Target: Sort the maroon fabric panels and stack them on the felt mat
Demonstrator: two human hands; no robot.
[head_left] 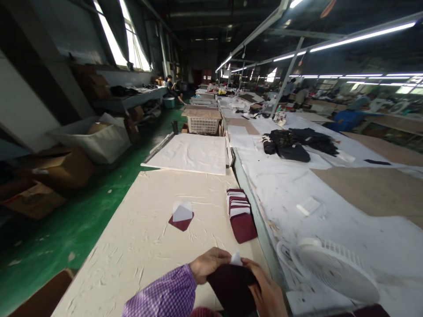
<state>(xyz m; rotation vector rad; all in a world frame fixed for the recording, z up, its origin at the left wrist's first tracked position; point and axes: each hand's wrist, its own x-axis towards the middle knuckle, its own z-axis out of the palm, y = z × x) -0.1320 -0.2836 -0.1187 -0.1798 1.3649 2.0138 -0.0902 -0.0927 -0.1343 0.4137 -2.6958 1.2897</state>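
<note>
My left hand [208, 264] and my right hand [266, 290] both pinch a dark maroon fabric piece [233, 288] low in front of me, with a small white scrap [236, 258] showing at its top edge between the fingers. Farther along the cream paper-covered table [142, 237] lies a single maroon piece with a white piece on it [181, 215]. To its right stands a fanned stack of maroon and white pieces [240, 213] near the table's right edge.
A white fan [333, 268] lies at the lower right on the neighbouring white table. Dark garments [297, 143] are piled farther back there. A plastic basket [203, 123] stands beyond a white board. Cardboard boxes [56, 169] line the green floor at left. People work far off.
</note>
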